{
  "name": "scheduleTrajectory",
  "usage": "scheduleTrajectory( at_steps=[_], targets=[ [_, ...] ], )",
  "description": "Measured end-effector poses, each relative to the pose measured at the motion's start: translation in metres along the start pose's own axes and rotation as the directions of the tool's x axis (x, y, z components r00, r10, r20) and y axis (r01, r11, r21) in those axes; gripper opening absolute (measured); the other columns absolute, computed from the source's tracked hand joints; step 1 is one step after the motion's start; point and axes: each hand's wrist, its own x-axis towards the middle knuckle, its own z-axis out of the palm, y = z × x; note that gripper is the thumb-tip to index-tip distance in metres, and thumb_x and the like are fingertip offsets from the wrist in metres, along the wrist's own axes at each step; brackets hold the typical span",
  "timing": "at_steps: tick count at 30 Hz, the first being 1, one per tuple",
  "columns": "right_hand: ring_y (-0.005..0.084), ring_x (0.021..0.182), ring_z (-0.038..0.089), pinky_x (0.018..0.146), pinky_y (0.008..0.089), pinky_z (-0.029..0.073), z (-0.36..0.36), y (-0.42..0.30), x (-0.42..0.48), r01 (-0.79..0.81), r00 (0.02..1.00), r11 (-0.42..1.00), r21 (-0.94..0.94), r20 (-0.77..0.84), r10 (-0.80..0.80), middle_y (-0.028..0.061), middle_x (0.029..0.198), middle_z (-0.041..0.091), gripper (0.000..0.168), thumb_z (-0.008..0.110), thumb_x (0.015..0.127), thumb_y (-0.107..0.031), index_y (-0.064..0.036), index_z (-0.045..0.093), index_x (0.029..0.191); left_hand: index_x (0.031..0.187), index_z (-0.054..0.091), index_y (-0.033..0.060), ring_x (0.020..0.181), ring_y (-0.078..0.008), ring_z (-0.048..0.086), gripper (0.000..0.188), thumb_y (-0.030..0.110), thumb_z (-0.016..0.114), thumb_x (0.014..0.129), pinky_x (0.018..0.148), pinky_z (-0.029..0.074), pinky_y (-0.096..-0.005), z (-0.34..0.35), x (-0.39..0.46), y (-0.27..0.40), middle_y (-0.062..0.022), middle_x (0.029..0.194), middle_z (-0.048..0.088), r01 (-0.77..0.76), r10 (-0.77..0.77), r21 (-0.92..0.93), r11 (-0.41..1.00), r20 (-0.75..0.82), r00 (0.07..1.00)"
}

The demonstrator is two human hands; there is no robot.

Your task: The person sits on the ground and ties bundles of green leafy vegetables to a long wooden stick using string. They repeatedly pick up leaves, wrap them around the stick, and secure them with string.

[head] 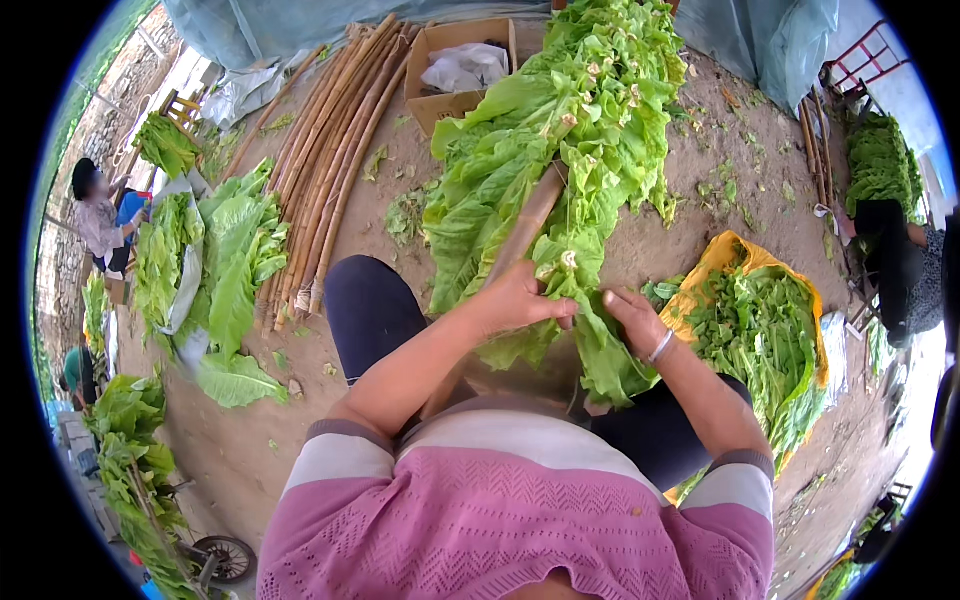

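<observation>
A bamboo pole (529,217) slants away between my knees, its far part covered by large green leaves (495,172), probably tobacco, tied along it by their pale stem ends. A thin string (568,202) runs down beside it. Over the near end of the pole, my left hand (517,300) grips a small bunch of leaves (574,274) near its stem ends, thumb pointing right. Just right of it, my right hand (637,322), with a pale bracelet (661,346) at the wrist, holds the same bunch's hanging leaf (611,367); its fingers are partly hidden behind the leaf.
By my right knee lies an orange sack (806,277) full of leaves. Bamboo poles (341,150) lie left of the work, near a cardboard box (442,109) with plastic bags. More leaves (240,247) are piled at left. A person (101,217) sits far left, another person (919,277) far right.
</observation>
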Motion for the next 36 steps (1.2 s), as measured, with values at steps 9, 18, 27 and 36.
scheduleTrajectory(
  at_steps=[9,18,27,36],
  targets=[
    [0.0083,0.071,0.059,0.067,0.0257,0.049,0.029,-0.044,-0.019,-0.107,0.992,0.759,-0.642,-0.124,0.035,0.0018,0.079,0.066,0.026,0.074,0.077,-0.015,-0.001,0.067,0.098,0.111,0.063,0.0018,0.064,-0.0085,0.057,0.032,0.016,0.068,0.083,0.059,0.046,-0.0252,-0.044,-0.025,0.009,-0.0019,0.076,0.066,-0.021,0.034,0.177,0.984,-0.069,0.997],
    [0.0369,0.079,0.062,0.073,0.0436,0.049,0.000,-0.014,0.121,-0.057,0.996,0.002,-0.998,-0.057,-0.069,0.0179,0.084,0.066,0.042,0.068,0.074,-0.037,-0.002,0.064,0.096,0.091,0.064,0.0036,0.060,-0.0169,0.054,0.020,0.021,0.054,0.090,0.054,0.043,-0.0328,-0.145,-0.047,-0.046,-0.0068,0.062,0.055,0.022,-0.117,0.705,0.709,0.087,0.989],
    [0.0321,0.085,0.065,0.074,0.0361,0.051,0.012,0.082,0.207,0.343,0.670,0.565,-0.750,-0.227,-0.707,0.0163,0.091,0.068,0.034,0.069,0.072,-0.013,-0.007,0.064,0.105,0.059,0.062,0.0060,0.043,-0.0198,0.048,0.020,0.021,0.059,0.072,0.044,0.038,-0.0367,-0.201,0.160,-0.015,-0.0091,0.054,0.056,0.523,-0.447,0.677,0.517,-0.307,0.840],
    [0.0190,0.094,0.056,0.086,0.0313,0.043,0.065,0.059,0.261,-0.190,0.613,0.619,-0.763,-0.584,-0.532,0.0093,0.102,0.060,0.042,0.061,0.089,-0.033,-0.006,0.050,0.118,0.074,0.062,0.0028,0.059,-0.0286,0.060,0.026,0.025,0.056,0.084,0.063,0.051,-0.0398,-0.035,0.114,-0.006,-0.0151,0.066,0.062,-0.028,-0.026,0.912,0.408,0.042,0.999]
  ],
)
